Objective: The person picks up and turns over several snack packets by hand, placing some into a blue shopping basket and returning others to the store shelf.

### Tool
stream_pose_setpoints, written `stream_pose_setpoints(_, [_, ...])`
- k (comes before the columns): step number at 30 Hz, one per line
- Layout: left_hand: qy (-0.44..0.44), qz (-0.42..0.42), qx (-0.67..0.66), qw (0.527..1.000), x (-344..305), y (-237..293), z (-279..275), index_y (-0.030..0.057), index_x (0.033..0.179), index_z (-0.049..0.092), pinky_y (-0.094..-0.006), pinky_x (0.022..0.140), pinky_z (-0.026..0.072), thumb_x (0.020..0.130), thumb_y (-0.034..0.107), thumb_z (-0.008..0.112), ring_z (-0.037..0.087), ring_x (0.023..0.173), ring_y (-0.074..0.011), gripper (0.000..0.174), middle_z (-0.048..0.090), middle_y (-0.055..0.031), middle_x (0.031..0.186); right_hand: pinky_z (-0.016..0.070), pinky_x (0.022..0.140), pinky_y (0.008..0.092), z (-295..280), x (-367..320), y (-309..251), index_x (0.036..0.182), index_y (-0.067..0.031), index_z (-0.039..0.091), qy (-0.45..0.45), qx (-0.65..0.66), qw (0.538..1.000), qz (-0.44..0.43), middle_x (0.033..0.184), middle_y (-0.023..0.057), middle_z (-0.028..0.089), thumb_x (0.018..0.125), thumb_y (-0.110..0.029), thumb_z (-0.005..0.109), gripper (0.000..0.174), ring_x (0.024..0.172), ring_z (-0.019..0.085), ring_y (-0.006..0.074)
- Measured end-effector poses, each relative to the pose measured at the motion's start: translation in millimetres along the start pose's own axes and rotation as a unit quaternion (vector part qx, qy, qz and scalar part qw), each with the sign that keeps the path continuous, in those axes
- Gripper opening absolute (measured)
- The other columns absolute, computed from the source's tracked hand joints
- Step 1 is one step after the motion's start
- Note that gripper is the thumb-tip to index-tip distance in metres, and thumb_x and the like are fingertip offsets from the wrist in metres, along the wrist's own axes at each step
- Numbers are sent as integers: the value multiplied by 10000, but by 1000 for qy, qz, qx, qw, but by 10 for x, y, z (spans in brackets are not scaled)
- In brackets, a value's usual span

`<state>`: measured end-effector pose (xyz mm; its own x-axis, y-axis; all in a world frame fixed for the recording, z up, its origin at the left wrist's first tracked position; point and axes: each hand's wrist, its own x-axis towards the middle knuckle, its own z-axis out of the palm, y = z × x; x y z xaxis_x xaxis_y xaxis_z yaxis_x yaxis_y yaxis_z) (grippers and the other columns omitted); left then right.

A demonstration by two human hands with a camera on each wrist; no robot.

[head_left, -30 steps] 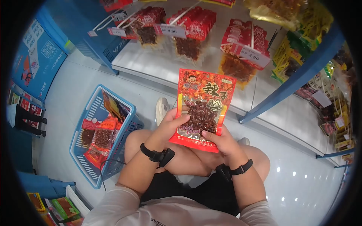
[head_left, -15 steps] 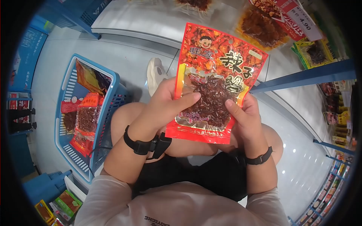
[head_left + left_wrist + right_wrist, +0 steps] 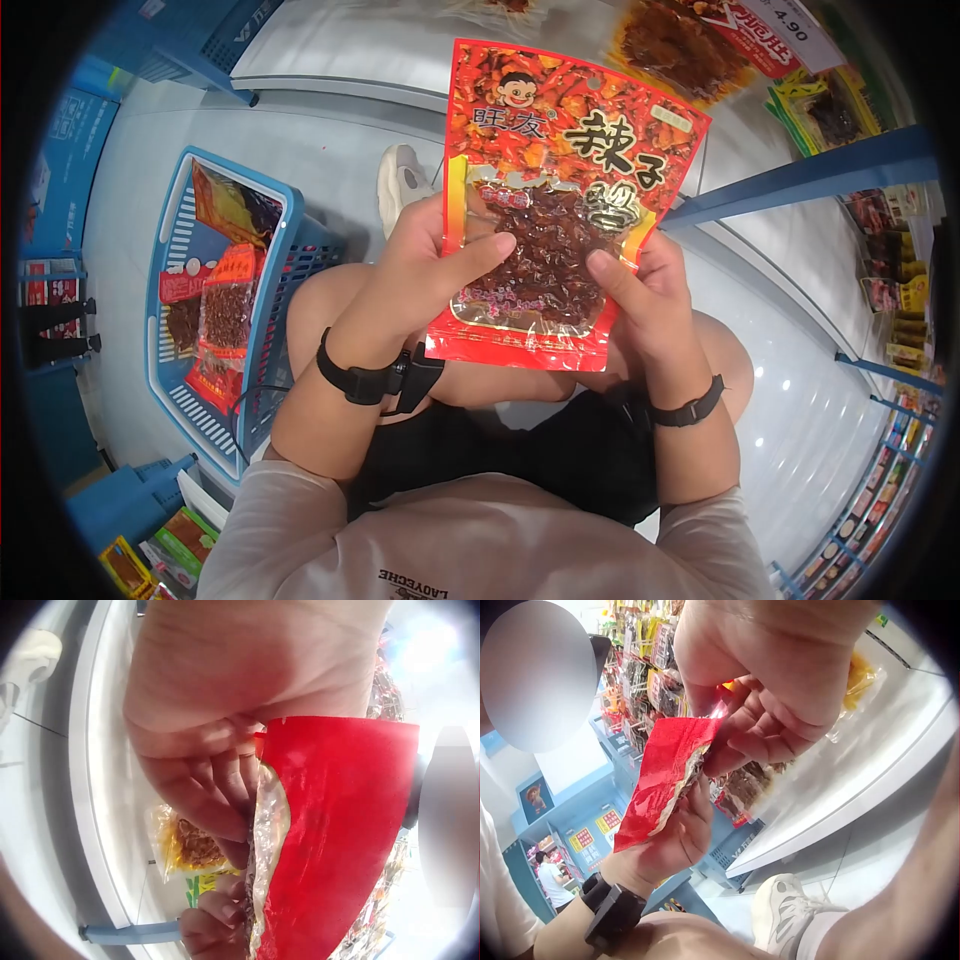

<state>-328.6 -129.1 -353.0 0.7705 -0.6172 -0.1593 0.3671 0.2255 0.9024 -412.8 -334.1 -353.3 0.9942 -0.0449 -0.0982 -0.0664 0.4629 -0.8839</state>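
Note:
Both my hands hold up a red snack packet (image 3: 550, 345) with a clear window over dark brown shredded food, its printed front facing the head camera. My left hand (image 3: 425, 265) grips the left edge, the thumb over the window and the fingers hidden behind in the head view. On the opposite edge my right hand (image 3: 650, 295) pinches it the same way. In the left wrist view the packet's red lower end (image 3: 330, 825) stands beside the curled left fingers (image 3: 202, 787). The right wrist view shows it edge-on between the two hands.
A blue basket (image 3: 155, 330) with several snack packets stands on the floor to the left. Ahead, a white shelf base (image 3: 350, 92) and a blue bar (image 3: 800, 175) border hanging packets (image 3: 680, 55). A shoe (image 3: 398, 185) lies beyond my left hand, and more goods (image 3: 180, 535) sit lower left.
Both hands have raised the packet closer to the head camera, so it looks larger and stands higher in view. In the last half second it shifted slightly left. The grip looks the same.

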Motion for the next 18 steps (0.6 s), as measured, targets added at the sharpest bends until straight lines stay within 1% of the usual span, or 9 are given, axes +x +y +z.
stream_pose_setpoints(1, [-2,-1,1,1000,2,2,22,-15,1081,584,-241,811,495,895,51,662,593,875,-68,213,632,-5,942,508,901,290,-5,-3,-3,1205,29,574,-2,4,1000,1,1144,87,657,933,-36,622,284,1013,624,127])
stream_pose_setpoints(3, [10,8,-14,1000,4,12,70,-27,1150,574,-255,846,499,900,48,646,614,926,-91,270,653,-37,1005,508,901,291,-21,-5,-6,1205,28,574,-5,-5,1000,1,1140,84,657,932,-39,624,285,1011,623,126])
stream_pose_setpoints(6, [4,9,-21,1000,14,27,84,-32,1191,563,-262,855,507,901,50,636,629,952,-107,311,664,-58,1039,507,902,291,-9,-5,-16,1207,25,572,-7,-11,1000,3,1133,78,658,932,-43,625,288,1009,623,124])
stream_pose_setpoints(16, [12,-21,-43,999,0,38,84,-37,1186,565,-256,829,515,900,68,638,636,925,-99,313,667,-55,1018,499,913,287,-18,16,25,1220,21,565,-5,6,1000,3,1148,77,657,934,-49,624,300,1021,618,121])
stream_pose_setpoints(18, [2,-25,-37,999,-14,45,61,-38,1190,564,-253,832,513,900,66,636,636,919,-100,316,667,-49,1005,500,912,287,-30,20,30,1220,21,566,-5,1,1000,5,1148,77,657,935,-48,622,299,1021,619,121])
